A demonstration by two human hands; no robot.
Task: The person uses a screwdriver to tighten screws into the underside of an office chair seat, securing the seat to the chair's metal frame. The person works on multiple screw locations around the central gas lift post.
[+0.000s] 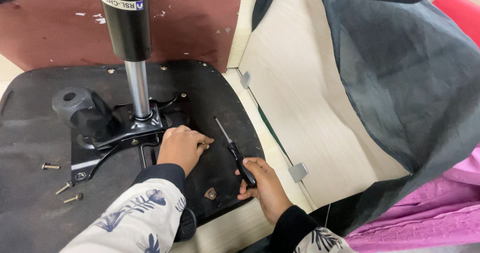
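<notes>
sleeves with a dark leaf print on pale cloth come in from the bottom edge, and from them the two hands reach onto the underside of an upturned chair seat [220, 108], which lies flat so its fittings face up. right hand [262, 185] is closed around the black handle of a screwdriver [235, 150]; the metal shaft runs up and away from that grip, slanting toward the left, its tip resting on or just above the seat's dark surface, i cannot tell which. left hand [182, 145] sits just beside the shaft, curled knuckles-up with fingers tucked under, pressed to the seat at the edge of the black metal plate [127, 133]; whether it pinches something small beneath the fingers is hidden, so i cannot tell what, if anything, it holds. it looks placed there to steady the plate or a fitting near the screwdriver tip. beyond the left hand the plate carries a shiny steel rod that rises into a black cylinder [127, 20], standing upright, and a chunky black knob [80, 108] juts out farther left. well apart from both grips, off past the plate's far corner, three loose bolts [65, 185] lie on the seat, likely set aside within reach. between the two wrists a small bracket with a screw [210, 193] is fixed to the seat. off to the right of the screwdriver hand, pale wood panels [300, 98] and dark grey cloth [410, 83] with pink fabric below.
</notes>
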